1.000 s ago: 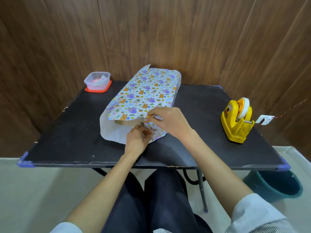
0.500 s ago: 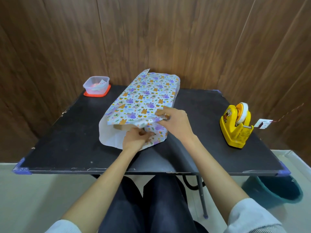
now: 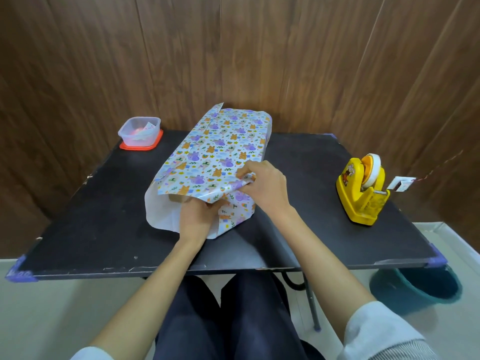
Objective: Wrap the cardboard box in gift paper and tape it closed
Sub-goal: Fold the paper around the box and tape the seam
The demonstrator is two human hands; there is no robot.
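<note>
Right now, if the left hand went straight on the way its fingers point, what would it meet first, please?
The left hand points into the open near end of the gift paper, so it would probably meet the cardboard box first; its fingertips are hidden under the paper and may touch it.

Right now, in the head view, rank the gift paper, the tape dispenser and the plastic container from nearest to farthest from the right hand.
1. The gift paper: the right hand pinches its fold at the near end.
2. The tape dispenser: off to the hand's right, by the right edge of the table.
3. The plastic container: at the far left corner.
</note>
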